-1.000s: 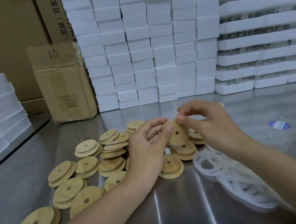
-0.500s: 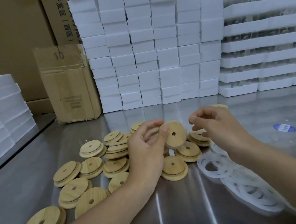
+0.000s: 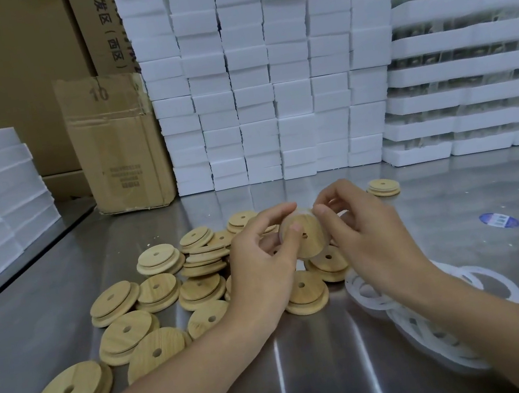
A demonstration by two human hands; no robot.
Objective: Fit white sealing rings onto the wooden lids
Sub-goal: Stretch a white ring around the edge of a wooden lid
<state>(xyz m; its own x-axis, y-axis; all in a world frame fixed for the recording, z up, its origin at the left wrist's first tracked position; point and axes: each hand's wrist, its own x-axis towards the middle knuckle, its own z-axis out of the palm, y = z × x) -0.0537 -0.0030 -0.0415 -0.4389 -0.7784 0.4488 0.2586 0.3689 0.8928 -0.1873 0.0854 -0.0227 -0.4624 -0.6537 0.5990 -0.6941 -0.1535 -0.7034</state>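
My left hand [image 3: 262,264] grips a round wooden lid [image 3: 310,239] with a centre hole, held upright above the table, thumb on its face. My right hand [image 3: 359,235] pinches at the lid's upper right edge, where a thin white sealing ring [image 3: 305,212] shows along the rim. Several loose wooden lids [image 3: 161,291] lie scattered on the steel table to the left and under my hands. A heap of white sealing rings [image 3: 416,317] lies to the right, partly hidden under my right forearm.
One lone lid [image 3: 383,187] sits at the back right. Stacked white foam blocks [image 3: 269,93] wall off the back, foam trays [image 3: 473,94] stand right, cardboard boxes [image 3: 117,144] left. A blue sticker [image 3: 499,221] marks the steel table [image 3: 313,374].
My right hand had drawn away from the lid and has come back to its upper edge. The left hand kept hold of the lid and turned it slightly.
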